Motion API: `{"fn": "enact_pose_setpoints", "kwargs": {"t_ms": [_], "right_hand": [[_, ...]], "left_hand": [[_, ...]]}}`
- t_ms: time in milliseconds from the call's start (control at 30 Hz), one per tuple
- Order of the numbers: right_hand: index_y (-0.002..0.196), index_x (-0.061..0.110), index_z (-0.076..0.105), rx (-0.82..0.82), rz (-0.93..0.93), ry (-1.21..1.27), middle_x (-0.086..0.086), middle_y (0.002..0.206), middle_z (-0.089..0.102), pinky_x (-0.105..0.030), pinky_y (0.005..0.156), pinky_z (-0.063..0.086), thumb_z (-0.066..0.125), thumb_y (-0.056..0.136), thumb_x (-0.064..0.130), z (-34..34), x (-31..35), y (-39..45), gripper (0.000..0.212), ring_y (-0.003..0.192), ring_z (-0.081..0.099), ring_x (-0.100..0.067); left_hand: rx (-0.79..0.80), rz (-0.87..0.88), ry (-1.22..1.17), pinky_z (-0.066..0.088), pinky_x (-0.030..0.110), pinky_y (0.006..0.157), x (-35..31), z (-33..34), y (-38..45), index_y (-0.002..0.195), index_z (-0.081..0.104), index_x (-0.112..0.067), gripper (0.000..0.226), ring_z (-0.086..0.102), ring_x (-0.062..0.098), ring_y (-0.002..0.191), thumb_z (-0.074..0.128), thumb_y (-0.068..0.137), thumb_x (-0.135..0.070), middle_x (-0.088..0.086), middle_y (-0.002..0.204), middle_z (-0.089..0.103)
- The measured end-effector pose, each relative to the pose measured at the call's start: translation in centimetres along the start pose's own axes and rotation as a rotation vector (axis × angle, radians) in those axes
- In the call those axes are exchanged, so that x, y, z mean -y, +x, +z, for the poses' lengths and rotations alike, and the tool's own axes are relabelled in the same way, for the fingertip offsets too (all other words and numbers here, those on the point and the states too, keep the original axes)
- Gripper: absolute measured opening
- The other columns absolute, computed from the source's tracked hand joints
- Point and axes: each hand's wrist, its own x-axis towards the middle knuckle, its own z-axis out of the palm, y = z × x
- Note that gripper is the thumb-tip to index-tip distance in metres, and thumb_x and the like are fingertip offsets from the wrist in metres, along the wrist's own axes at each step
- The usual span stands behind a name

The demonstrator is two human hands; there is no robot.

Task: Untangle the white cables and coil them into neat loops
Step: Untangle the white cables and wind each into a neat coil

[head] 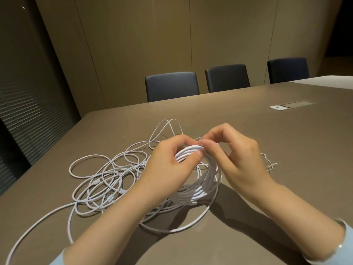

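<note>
A coil of white cable (203, 185) stands on edge in the middle of the brown table (267, 142). My left hand (170, 165) grips its top, thumb pressed over the bundled strands. My right hand (238, 155) pinches something small and thin against the top of the same coil, right beside my left thumb. A loose tangle of white cables (107, 180) sprawls on the table to the left of the coil. One long strand (34, 224) runs off toward the near left edge.
Small wire ties (270, 164) lie on the table to the right of my right hand. A power socket panel (292, 105) is set into the tabletop far right. Three dark chairs (172, 86) line the far edge.
</note>
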Motion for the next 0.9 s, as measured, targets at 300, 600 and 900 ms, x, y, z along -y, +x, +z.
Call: {"fn": "enact_pose_setpoints", "kwargs": {"t_ms": [300, 600, 900], "right_hand": [[0.094, 0.017, 0.071, 0.092, 0.217, 0.295, 0.004, 0.087, 0.073, -0.028, 0.081, 0.056, 0.063, 0.086, 0.011, -0.9, 0.3, 0.6, 0.012, 0.086, 0.070, -0.016], [0.102, 0.014, 0.074, 0.444, 0.479, 0.603, -0.003, 0.097, 0.076, -0.026, 0.081, 0.056, 0.070, 0.076, 0.014, -3.1, 0.3, 2.0, 0.027, 0.093, 0.072, -0.019], [0.085, 0.015, 0.079, 0.679, 0.494, 0.798, -0.002, 0.084, 0.073, -0.023, 0.076, 0.052, 0.073, 0.074, 0.010, -3.7, 0.2, 2.1, 0.014, 0.082, 0.068, -0.015]], "left_hand": [[0.039, -0.088, -0.143, 0.031, 0.009, 0.045, 0.2, -0.4, 0.3, 0.093, 0.069, 0.001, 0.012, 0.043, -0.002, 0.042, 0.064, 0.091, -0.010, -0.016, 0.046, 0.050], [0.307, -0.314, -0.266, 0.016, 0.018, 0.041, -0.5, -2.0, 0.3, 0.073, 0.065, -0.017, 0.012, 0.020, 0.008, 0.043, 0.074, 0.081, -0.017, -0.007, 0.049, 0.030], [0.661, -0.460, -0.360, 0.010, 0.017, 0.040, -1.4, -2.6, 0.1, 0.102, 0.058, -0.011, 0.029, 0.013, 0.007, 0.043, 0.070, 0.078, -0.024, -0.001, 0.059, 0.016]]}}
